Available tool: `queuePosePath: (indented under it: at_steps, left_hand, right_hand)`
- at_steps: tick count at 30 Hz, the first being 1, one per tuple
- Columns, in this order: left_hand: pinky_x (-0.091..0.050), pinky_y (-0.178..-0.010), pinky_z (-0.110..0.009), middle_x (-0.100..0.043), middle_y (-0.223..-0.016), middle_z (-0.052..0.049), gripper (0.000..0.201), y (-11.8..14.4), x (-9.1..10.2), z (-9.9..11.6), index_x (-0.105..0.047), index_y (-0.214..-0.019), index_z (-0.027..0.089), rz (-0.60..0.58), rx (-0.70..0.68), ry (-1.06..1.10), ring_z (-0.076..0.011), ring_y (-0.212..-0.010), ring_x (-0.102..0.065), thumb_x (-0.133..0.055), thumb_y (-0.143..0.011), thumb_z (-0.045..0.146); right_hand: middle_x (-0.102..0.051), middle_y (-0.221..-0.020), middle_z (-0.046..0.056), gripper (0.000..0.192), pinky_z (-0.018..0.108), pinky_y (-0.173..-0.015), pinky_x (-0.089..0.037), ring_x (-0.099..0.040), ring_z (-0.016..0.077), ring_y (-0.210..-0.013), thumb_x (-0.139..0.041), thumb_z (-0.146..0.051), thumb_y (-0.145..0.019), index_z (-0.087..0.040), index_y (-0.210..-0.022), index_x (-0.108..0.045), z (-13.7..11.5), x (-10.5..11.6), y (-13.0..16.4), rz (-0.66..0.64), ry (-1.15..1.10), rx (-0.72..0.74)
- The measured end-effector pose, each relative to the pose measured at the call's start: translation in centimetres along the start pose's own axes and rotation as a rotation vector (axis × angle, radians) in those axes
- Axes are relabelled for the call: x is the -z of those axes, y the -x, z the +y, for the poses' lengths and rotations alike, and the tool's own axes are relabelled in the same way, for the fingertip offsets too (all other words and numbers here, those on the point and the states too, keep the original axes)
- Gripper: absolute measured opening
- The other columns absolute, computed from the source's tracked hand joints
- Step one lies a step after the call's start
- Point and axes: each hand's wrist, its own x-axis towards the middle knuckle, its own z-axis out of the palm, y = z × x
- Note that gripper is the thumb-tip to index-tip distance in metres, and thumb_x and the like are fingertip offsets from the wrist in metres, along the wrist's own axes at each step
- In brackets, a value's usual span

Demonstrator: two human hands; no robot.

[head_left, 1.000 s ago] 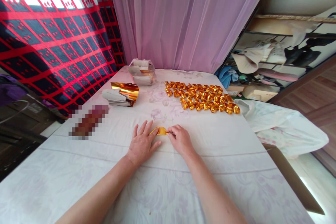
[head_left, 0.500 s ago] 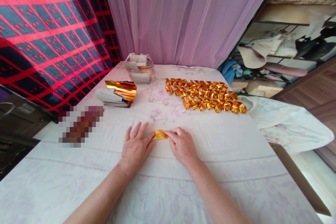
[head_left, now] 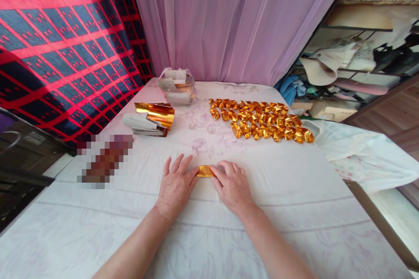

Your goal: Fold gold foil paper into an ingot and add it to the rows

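A small folded strip of gold foil paper [head_left: 205, 171] lies on the pale cloth in front of me. The thumb and forefinger of my left hand [head_left: 175, 185] pinch its left end, while the other fingers spread out over the cloth. At the right end, my right hand [head_left: 234, 185] holds the strip between thumb and forefinger, its remaining fingers bent. Both ends of the paper are partly covered by fingertips. Beyond my right hand sit several rows of folded gold foil pieces [head_left: 262, 117].
Gold foil sheets [head_left: 160, 114] and grey-white papers [head_left: 140, 123] lie at the left. Behind them stands a clear plastic bag [head_left: 176, 87] of papers. A blurred-out object [head_left: 106, 159] is near the left edge. A purple curtain [head_left: 235, 22] hangs behind the flower-patterned tablecloth [head_left: 278, 235].
The whole view has shifted slightly, so things appear a little further right and lower. My right thumb and fingers have closed in on the strip's right end.
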Motion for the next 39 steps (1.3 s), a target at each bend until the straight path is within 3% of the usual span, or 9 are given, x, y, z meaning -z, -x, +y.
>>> queuePosePath:
  at_steps: [12, 19, 28, 34, 39]
  left_hand:
    - [-0.025, -0.114, -0.057, -0.071, -0.119, -0.003, 0.025, 0.1, -0.3, -1.3, -0.072, -0.112, 0.031, 0.025, -0.018, 0.086, -0.0270, -0.117, -0.060, -0.052, -0.097, 0.032]
    - [-0.040, -0.101, -0.047, -0.075, -0.103, -0.004, 0.026, -0.3, 0.1, -1.2, -0.072, -0.113, 0.028, -0.007, -0.037, 0.115, -0.0237, -0.095, -0.065, -0.053, -0.096, 0.034]
    - [-0.045, -0.072, -0.031, -0.077, -0.088, -0.003, 0.028, -3.3, 2.4, 0.5, -0.077, -0.092, 0.028, -0.263, 0.142, 0.302, -0.0218, -0.081, -0.067, -0.051, -0.090, 0.037]
    - [-0.041, -0.061, -0.027, -0.076, -0.080, 0.000, 0.026, -6.7, 1.9, 1.4, -0.078, -0.086, 0.027, -0.227, 0.241, 0.408, -0.0189, -0.070, -0.066, -0.052, -0.086, 0.035]
    - [-0.043, -0.057, -0.025, -0.073, -0.073, -0.001, 0.031, -8.7, -0.2, 1.6, -0.075, -0.088, 0.020, -0.116, 0.366, 0.555, -0.0174, -0.065, -0.066, -0.051, -0.084, 0.038]
  right_hand:
    - [-0.063, -0.120, 0.008, 0.028, 0.039, -0.086, -0.040, -0.055, 0.0249, -0.106, -0.059, -0.029, -0.093, -0.029, -0.120, -0.068, 0.6, 0.1, 0.4, 0.003, -0.008, 0.010]
    - [-0.064, -0.117, 0.008, 0.026, 0.038, -0.087, -0.040, -0.055, 0.0239, -0.104, -0.055, -0.028, -0.095, -0.028, -0.118, -0.068, 0.7, 0.0, 0.4, 0.025, -0.050, 0.026]
    - [-0.072, -0.097, 0.006, 0.024, 0.031, -0.081, -0.042, -0.062, 0.0192, -0.091, -0.049, -0.024, -0.097, -0.024, -0.103, -0.072, 1.3, 0.2, -0.1, 0.090, -0.090, -0.011]
    - [-0.074, -0.092, 0.004, 0.026, 0.025, -0.076, -0.045, -0.066, 0.0167, -0.085, -0.048, -0.025, -0.097, -0.024, -0.093, -0.073, 3.3, 1.7, -2.7, 0.119, -0.190, -0.123]
    - [-0.075, -0.087, 0.005, 0.026, 0.024, -0.073, -0.048, -0.068, 0.0166, -0.079, -0.049, -0.029, -0.093, -0.022, -0.090, -0.074, 4.3, 1.0, -5.0, 0.274, -0.399, -0.216]
